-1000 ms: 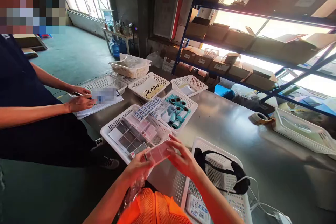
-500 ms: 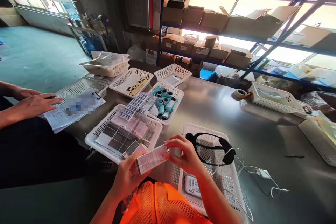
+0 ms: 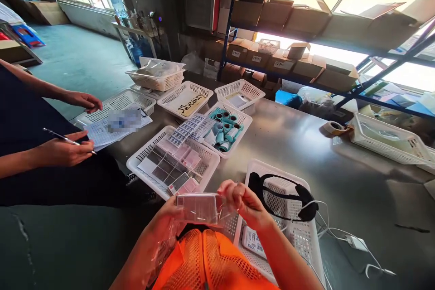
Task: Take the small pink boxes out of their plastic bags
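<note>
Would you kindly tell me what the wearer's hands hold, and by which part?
The left hand grips a clear box by its left end; the right hand seems to pinch clear film at the other.

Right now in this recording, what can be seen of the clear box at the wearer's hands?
The clear box is a small, flat rectangle that looks like transparent plastic, with shiny edges and a faint pinkish tint. Its long side runs left to right, in front of the orange vest. The left hand grips its left end. Clear film shows at the other end, by the curled right hand; whether that hand touches the box is unclear. Contents aren't discernible.
</note>
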